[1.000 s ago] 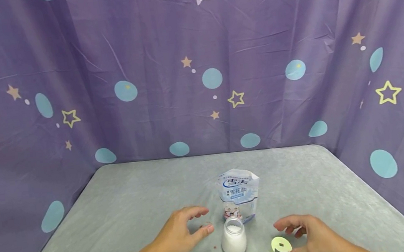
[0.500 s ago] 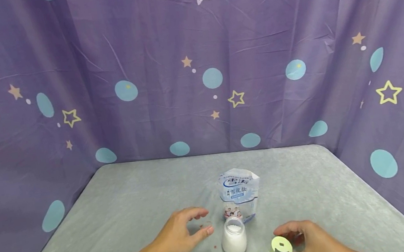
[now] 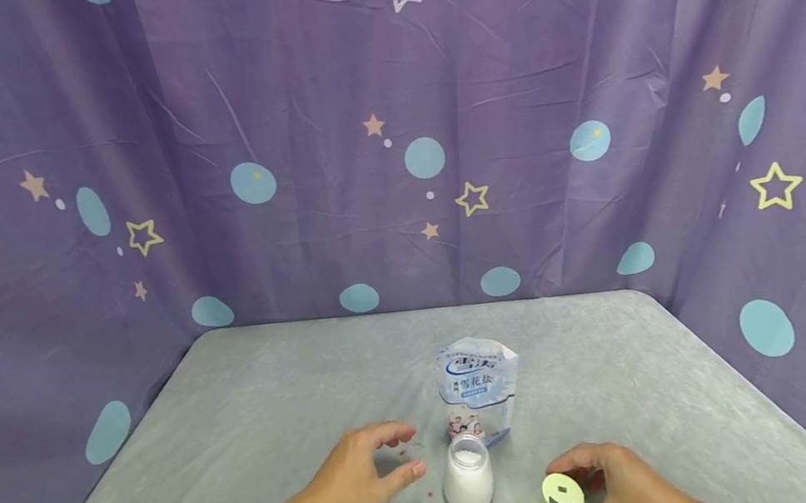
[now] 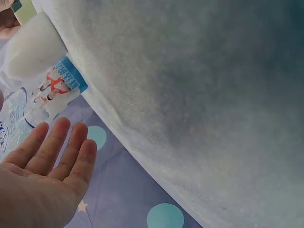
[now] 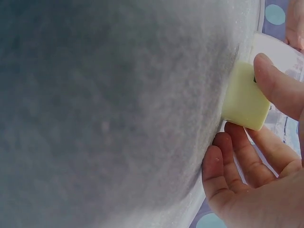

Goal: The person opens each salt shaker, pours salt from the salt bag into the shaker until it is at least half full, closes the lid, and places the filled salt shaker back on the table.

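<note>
A small glass jar (image 3: 467, 483) of white grains stands upright and uncapped near the front of the table. To its left hovers my left hand (image 3: 355, 475), apart from it, thumb and fingers spread with nothing between them. In the left wrist view that hand's fingers (image 4: 52, 152) are loosely extended. A pale green round lid (image 3: 561, 496) with a dark insert sits on the table to the jar's right. My right hand (image 3: 620, 481) pinches this lid by its side. In the right wrist view the thumb (image 5: 278, 88) is on one side of it and fingertips are on the other.
A white and blue salt bag (image 3: 478, 385) stands upright just behind the jar. Tiny reddish specks lie on the grey tabletop (image 3: 298, 382) between the left hand and the jar. A purple patterned curtain (image 3: 340, 234) rises behind and along both sides.
My right hand has moved in and its thumb and fingers have come together on the lid. The left hand, jar and bag are nearly unchanged.
</note>
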{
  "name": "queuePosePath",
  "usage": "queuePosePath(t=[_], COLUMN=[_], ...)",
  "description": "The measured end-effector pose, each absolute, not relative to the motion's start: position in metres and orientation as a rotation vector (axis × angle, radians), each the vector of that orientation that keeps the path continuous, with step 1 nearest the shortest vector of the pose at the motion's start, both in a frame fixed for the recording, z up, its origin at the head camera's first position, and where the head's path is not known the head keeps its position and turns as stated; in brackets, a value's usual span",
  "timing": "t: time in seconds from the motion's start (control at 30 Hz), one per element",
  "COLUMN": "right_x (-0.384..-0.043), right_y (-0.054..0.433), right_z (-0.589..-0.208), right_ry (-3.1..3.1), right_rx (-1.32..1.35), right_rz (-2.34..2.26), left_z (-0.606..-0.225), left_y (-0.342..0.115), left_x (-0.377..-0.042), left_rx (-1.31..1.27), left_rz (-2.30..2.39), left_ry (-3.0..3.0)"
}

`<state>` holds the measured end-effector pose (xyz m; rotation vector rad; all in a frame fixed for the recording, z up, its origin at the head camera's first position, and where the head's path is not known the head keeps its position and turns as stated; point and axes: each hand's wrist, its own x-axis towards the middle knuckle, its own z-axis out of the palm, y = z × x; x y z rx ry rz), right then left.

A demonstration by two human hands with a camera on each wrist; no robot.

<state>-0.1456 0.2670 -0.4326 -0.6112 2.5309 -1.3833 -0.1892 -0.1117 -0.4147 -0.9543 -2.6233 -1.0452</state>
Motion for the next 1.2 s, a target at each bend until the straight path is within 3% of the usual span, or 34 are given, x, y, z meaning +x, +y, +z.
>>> queuePosePath(t=[0.27,0.73,1.2], right_x=[-0.145,-0.144,-0.145], right_y=[0.267,0.259,0.25], right_z=[-0.431,-0.423,-0.423], right_ry=[2.611,2.602,2.685], right_rx=[-0.72,-0.656,-0.958], right_rz=[-1.364,-1.417,-1.526], left_z=[-0.417,-0.42,-0.424], left_y=[-0.112,-0.104,-0.093], left_x=[-0.187,-0.184,-0.176], left_rx=[-0.974,-0.979,-0.973], left_rz=[-1.117,-1.23,-1.255], left_ry=[-2.651,-2.725,-2.717])
